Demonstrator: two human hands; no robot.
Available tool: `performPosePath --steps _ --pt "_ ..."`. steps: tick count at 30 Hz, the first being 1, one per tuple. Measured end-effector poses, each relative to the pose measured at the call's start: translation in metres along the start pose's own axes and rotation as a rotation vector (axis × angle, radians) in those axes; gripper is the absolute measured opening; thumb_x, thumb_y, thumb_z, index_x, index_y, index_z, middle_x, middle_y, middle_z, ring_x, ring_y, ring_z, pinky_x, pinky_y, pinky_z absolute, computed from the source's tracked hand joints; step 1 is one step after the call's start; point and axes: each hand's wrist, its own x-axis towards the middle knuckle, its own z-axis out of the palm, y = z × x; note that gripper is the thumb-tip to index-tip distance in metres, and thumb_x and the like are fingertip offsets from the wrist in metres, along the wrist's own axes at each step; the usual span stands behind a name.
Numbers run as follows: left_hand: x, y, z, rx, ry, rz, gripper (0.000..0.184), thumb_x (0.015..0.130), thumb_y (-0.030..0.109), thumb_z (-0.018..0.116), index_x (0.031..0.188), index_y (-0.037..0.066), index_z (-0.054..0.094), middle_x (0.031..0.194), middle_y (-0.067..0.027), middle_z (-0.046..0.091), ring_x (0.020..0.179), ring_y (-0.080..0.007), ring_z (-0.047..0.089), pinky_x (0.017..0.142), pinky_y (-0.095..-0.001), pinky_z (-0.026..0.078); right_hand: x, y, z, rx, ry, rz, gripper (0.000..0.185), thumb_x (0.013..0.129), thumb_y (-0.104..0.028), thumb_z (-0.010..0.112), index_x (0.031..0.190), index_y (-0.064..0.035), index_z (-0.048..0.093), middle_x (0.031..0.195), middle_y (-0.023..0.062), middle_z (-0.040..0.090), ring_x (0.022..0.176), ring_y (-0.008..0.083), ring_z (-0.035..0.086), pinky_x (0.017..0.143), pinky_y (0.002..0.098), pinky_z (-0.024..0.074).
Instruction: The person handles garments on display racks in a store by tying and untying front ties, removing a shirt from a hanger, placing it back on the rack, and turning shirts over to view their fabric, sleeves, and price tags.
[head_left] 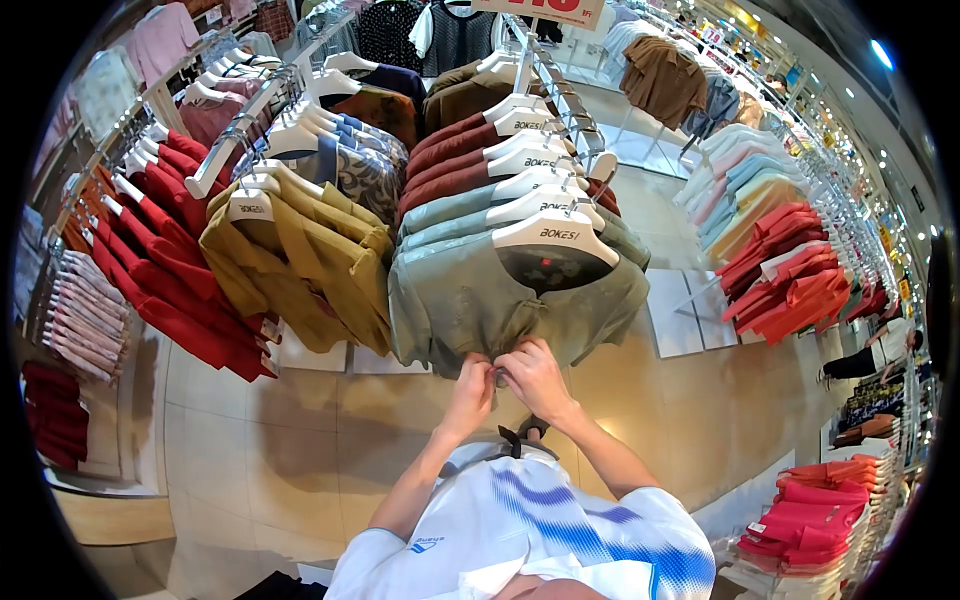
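The grey-green, short, open-necked cloth top (440, 300) is taken as landmark; it is hung at the front end of a metal rail (577, 120), on a white hanger (565, 234) printed BOKESI. Its neckline is spread by the hanger shoulders, so the dark inner back is left exposed. At the lower front edge of the landmark, the left hand (470, 393) and right hand (534, 376) are brought together, fingertips closed on the cloth near the centre line. The cloth is presumably pinched from both sides so that the loose front is steadied against swinging; whether a button lies between the fingers cannot be told. Behind the landmark, rust-red tops (440, 165) are ranked on similar hangers, closely spaced, likely to save rail length. Just left of it, mustard-yellow long-sleeved garments (290, 255) are hung; farther left, bright red garments (165, 260) are noted. Well to its right, coral-red garments (785, 270) are hung on a separate rack. Below it, beige floor tiles (300, 450) are seen.
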Motion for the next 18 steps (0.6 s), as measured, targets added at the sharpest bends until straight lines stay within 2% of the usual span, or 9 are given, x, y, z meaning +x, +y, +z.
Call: performPosePath --steps 3,6,8,9,11,12,13,15,18 --pt "0.0 0.003 0.001 0.074 -0.006 0.043 0.017 0.086 -0.01 0.051 0.101 -0.002 0.048 0.103 -0.0218 0.05 0.083 -0.0385 0.053 0.073 -0.0369 0.047 0.0 0.002 0.0 -0.022 0.004 -0.037 0.017 0.071 -0.008 0.067 0.087 -0.0053 0.061 0.079 0.0087 0.061 0.085 0.027 0.058 0.091 0.041 0.045" --pt "-0.003 0.004 -0.001 0.091 -0.027 0.031 0.019 0.085 -0.011 0.052 0.102 -0.002 0.047 0.107 -0.0203 0.049 0.083 -0.0326 0.055 0.075 -0.0349 0.047 -0.003 0.005 -0.001 -0.065 -0.002 -0.112 0.018 0.07 -0.009 0.068 0.086 -0.0046 0.061 0.084 0.0086 0.061 0.09 0.0273 0.058 0.091 0.041 0.045" --pt "-0.001 0.001 -0.015 -0.164 -0.207 -0.066 0.019 0.088 -0.006 0.052 0.106 -0.001 0.048 0.109 -0.0151 0.05 0.084 -0.0229 0.056 0.074 -0.0326 0.047 -0.002 0.01 -0.006 -0.097 0.003 -0.172 0.017 0.071 -0.009 0.068 0.085 -0.0047 0.06 0.087 0.0085 0.06 0.093 0.0274 0.058 0.092 0.041 0.0448" --pt "0.002 0.003 -0.021 -0.166 -0.21 -0.067 0.019 0.088 -0.006 0.052 0.106 -0.001 0.048 0.109 -0.0151 0.05 0.084 -0.0229 0.056 0.074 -0.0326 0.047 -0.002 0.011 -0.009 -0.086 0.0 -0.227 0.018 0.07 -0.011 0.067 0.086 -0.0051 0.061 0.089 0.0081 0.06 0.095 0.0267 0.058 0.093 0.0411 0.0447" --pt "0.011 0.006 -0.037 -0.801 -0.33 -0.406 0.015 0.092 0.0 0.051 0.108 0.0 0.051 0.109 -0.0101 0.052 0.085 -0.015 0.054 0.07 -0.0286 0.046 0.001 0.01 -0.016 -0.073 -0.004 -0.278 0.018 0.07 -0.012 0.067 0.087 -0.0055 0.061 0.091 0.0077 0.059 0.097 0.0261 0.058 0.094 0.0411 0.0446" --pt "0.015 -0.015 -0.04 -0.866 -0.435 -0.393 0.015 0.097 0.006 0.048 0.109 0.001 0.054 0.1 -0.006 0.055 0.079 -0.0124 0.055 0.064 -0.0257 0.047 0.004 0.007 -0.021 -0.118 0.032 -0.34 0.02 0.07 -0.013 0.066 0.088 -0.0058 0.061 0.092 0.0068 0.059 0.097 0.025 0.058 0.094 0.0414 0.0445" --pt "0.02 -0.015 -0.04 -0.871 -0.434 -0.402 0.015 0.097 0.006 0.048 0.109 0.001 0.054 0.1 -0.006 0.055 0.079 -0.0124 0.055 0.064 -0.0257 0.047 0.006 0.005 -0.024 -0.161 0.065 -0.401 0.021 0.07 -0.014 0.066 0.089 -0.006 0.062 0.092 0.0059 0.059 0.097 0.024 0.058 0.094 0.0417 0.0444" --pt "0.028 -0.013 -0.041 -0.615 -0.566 -0.496 0.015 0.099 0.009 0.048 0.108 0.001 0.056 0.09 -0.0026 0.057 0.072 -0.009 0.055 0.062 -0.0243 0.047 0.007 0.005 -0.025 -0.203 0.085 -0.409 0.02 0.072 -0.015 0.062 0.09 -0.0068 0.062 0.096 0.0057 0.06 0.097 0.0222 0.058 0.095 0.0402 0.0443" --pt "0.035 -0.007 -0.045 -0.66 -0.619 -0.506 0.017 0.101 0.013 0.048 0.11 0.001 0.057 0.084 -0.0009 0.056 0.068 -0.008 0.055 0.061 -0.0239 0.048 0.009 0.01 -0.03 -0.241 0.127 -0.413 0.019 0.07 -0.015 0.063 0.089 -0.0108 0.064 0.099 0.0045 0.06 0.098 0.0218 0.058 0.095 0.0404 0.0437"
